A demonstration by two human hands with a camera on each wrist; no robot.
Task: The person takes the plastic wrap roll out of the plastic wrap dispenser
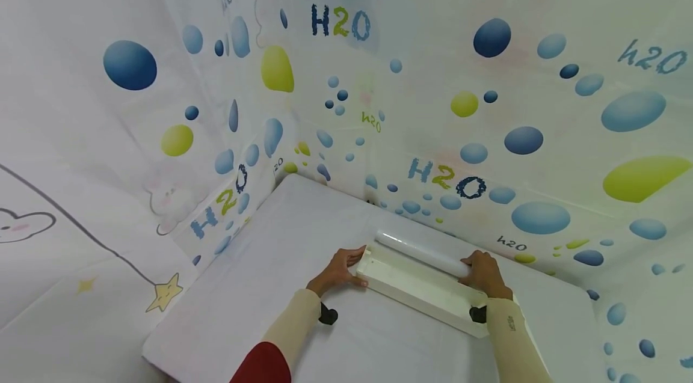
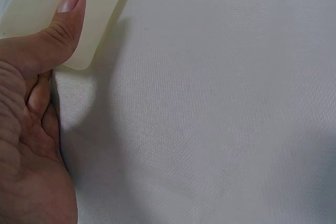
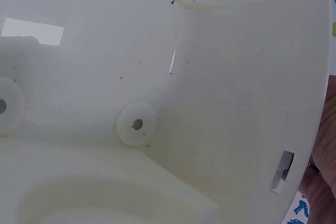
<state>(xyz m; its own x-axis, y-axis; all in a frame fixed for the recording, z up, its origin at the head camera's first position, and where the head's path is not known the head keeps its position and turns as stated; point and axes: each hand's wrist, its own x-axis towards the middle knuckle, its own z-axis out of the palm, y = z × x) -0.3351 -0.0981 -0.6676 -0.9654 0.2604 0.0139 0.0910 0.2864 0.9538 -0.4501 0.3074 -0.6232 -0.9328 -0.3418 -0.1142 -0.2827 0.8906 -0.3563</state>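
Observation:
A long, cream-white plastic case [image 1: 422, 297] lies slantwise on the white-covered table, its hollow side facing up. Along its back edge runs a glossy white tube-shaped part [image 1: 414, 249]; whether the two are joined I cannot tell. My left hand [image 1: 341, 267] grips the case's left end, thumb in front and fingers behind; the left wrist view shows that thumb on the smooth cream plastic [image 2: 100, 19]. At the other end my right hand [image 1: 486, 272] holds the right end of the tube-shaped part. The case interior [image 3: 236, 77] fills the right wrist view, with round holed bosses and dark specks.
The white-covered table [image 1: 260, 269] stands in a corner. Behind it hangs a white sheet [image 1: 422, 70] printed with blue and green drops. Another pale sheet [image 1: 70, 130] hangs on the left. A black wrist camera [image 1: 327, 314] is on my left wrist.

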